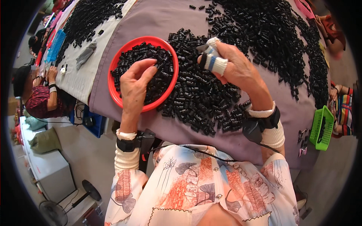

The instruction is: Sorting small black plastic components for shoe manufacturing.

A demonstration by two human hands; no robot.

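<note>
My left hand [135,81] is over the red basin [112,88], which is heaped with small black plastic parts [163,77]. Its thumb and forefinger curve toward each other with a narrow gap between the tips, and I see nothing held there. Knitted cream finger covers with a blue stripe [215,63] wrap the fingers of my right hand [235,64]. That hand is closed above a pile of the same black parts [196,90]. A grey pointed tip [202,48] shows at its fingers, but what they grip is mostly hidden.
More black parts [260,34] spread over the mauve cloth [147,19]. A green basket [321,128] stands at the right edge, a blue basket [56,45] on the white-covered table at left. Co-workers [41,94] sit on both sides. Straps and a cable [211,153] run between my wrists.
</note>
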